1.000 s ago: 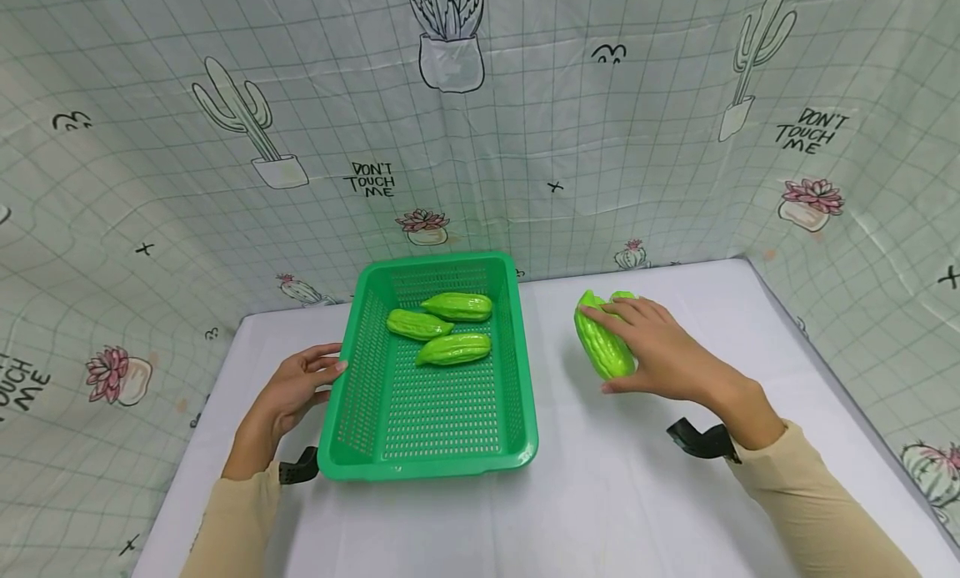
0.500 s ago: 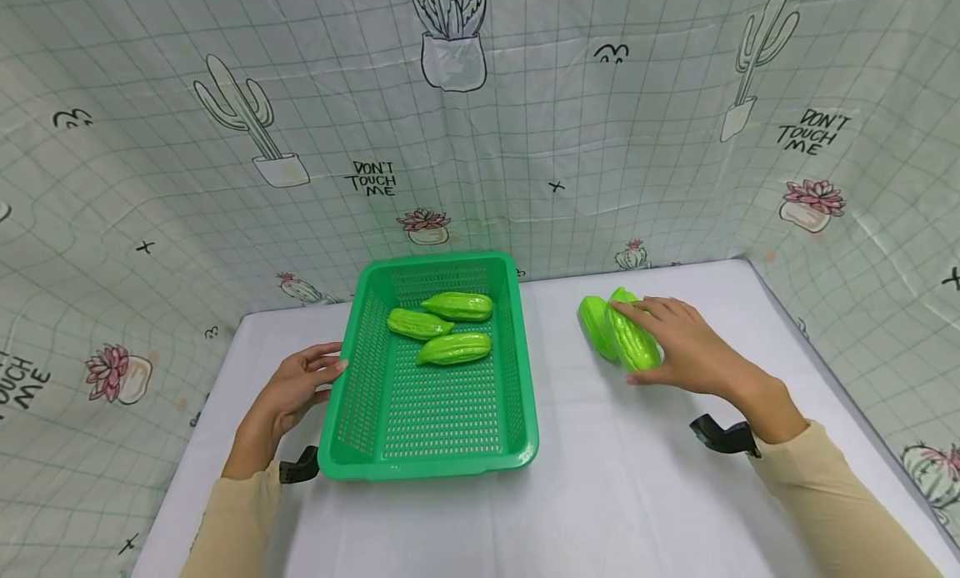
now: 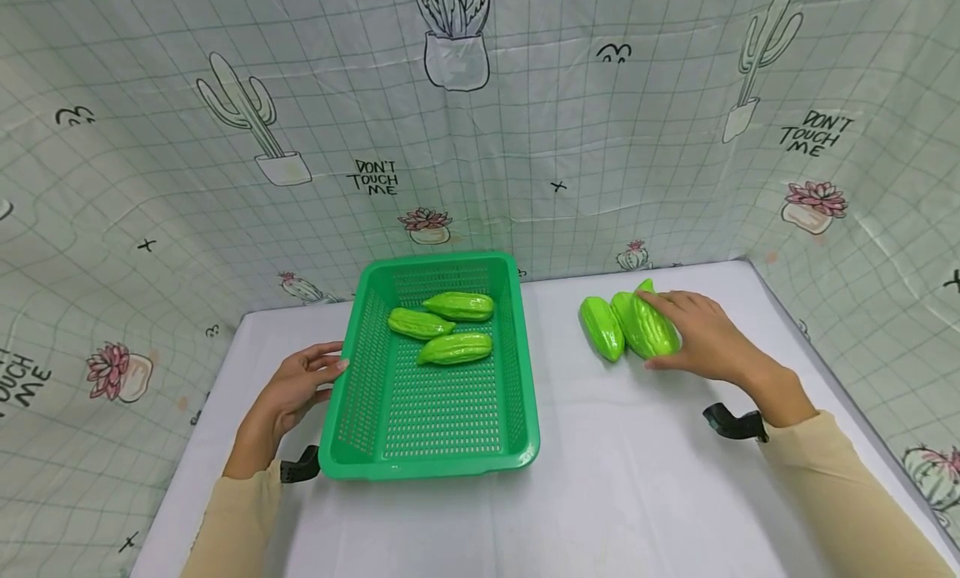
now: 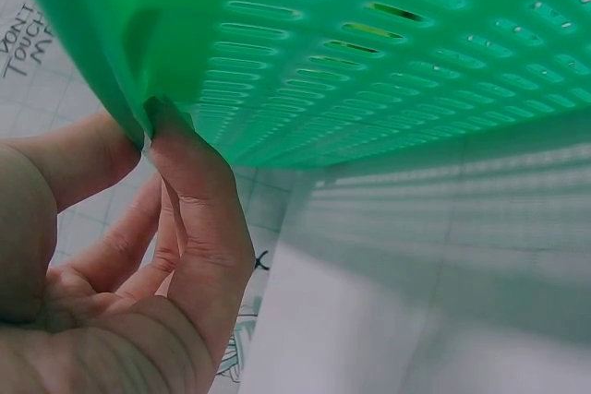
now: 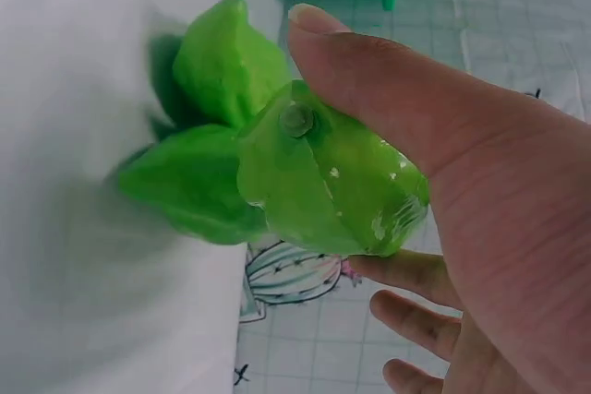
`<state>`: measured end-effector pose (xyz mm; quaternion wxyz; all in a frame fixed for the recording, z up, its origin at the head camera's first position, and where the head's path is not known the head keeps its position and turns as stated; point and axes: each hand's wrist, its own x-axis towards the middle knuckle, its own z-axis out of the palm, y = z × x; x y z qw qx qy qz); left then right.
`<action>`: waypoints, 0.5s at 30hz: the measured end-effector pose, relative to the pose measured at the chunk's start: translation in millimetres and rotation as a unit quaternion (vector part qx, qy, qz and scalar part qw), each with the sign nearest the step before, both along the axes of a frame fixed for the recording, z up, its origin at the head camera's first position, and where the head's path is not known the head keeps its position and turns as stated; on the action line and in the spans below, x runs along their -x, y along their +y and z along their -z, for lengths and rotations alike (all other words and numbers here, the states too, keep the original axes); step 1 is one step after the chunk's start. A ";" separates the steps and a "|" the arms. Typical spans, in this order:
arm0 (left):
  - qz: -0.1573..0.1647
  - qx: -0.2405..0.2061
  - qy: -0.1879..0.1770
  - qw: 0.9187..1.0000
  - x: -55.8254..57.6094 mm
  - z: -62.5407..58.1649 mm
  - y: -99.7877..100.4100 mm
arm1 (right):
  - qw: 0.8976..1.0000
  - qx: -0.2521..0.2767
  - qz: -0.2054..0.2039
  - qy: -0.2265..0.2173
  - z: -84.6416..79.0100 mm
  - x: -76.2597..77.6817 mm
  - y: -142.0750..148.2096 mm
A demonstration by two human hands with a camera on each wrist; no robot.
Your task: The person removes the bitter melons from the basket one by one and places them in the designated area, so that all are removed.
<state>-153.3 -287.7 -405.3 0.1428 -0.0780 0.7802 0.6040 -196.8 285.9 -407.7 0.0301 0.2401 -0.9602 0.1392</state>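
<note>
Tabletop [image 3: 600, 495] white, cactus-print bkgd cloth [image 3: 540, 119], grn basket [image 3: 442, 419] atop

The person is wearing plain beige long sleeves. In the head view, the left sleeve [image 3: 231, 524] is occupying the lower left of the frame; the right sleeve [image 3: 843, 486] is occupying the lower right. Both sleeves are showing soft creases and are terminating at the wrist. A black left wrist fixture [image 3: 302, 465] and a black, curved right wrist fixture [image 3: 737, 424] are projecting beside the cuffs. The left grip [image 3: 296, 386] and right grip [image 3: 705, 336] are appearing bare. In the right wrist view, a rounded thumbnail [image 5: 312, 18] is showing at upper centre.
</note>
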 end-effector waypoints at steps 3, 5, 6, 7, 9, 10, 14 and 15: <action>0.000 0.000 0.000 1.000 -0.2 -1.0 0.6 | 1.000 -0.001 0.006 -0.002 1.8 4.1 4.7; 0.000 0.000 0.000 1.000 -0.4 -1.6 1.0 | 1.000 0.000 0.010 -0.003 2.9 6.8 8.0; 0.000 0.001 0.000 1.000 -0.5 -1.8 1.2 | 1.000 0.000 0.012 -0.003 3.3 8.1 9.5; 0.000 0.001 0.000 1.000 -0.7 -2.1 1.3 | 1.000 0.000 0.014 -0.004 3.7 9.4 11.1; -0.001 0.001 0.000 1.000 -0.8 -2.2 1.1 | 1.000 -0.003 0.019 -0.005 4.9 12.3 14.6; -0.001 0.001 0.000 1.000 -0.8 -2.2 1.0 | 1.000 -0.005 0.022 -0.007 5.4 13.6 16.2; 0.000 0.000 0.001 1.000 -0.6 -2.3 0.6 | 0.999 -0.016 0.032 -0.021 8.1 18.9 22.7; 0.000 0.000 0.001 1.000 -0.5 -2.4 0.7 | 0.999 -0.017 0.033 -0.024 8.7 19.9 24.2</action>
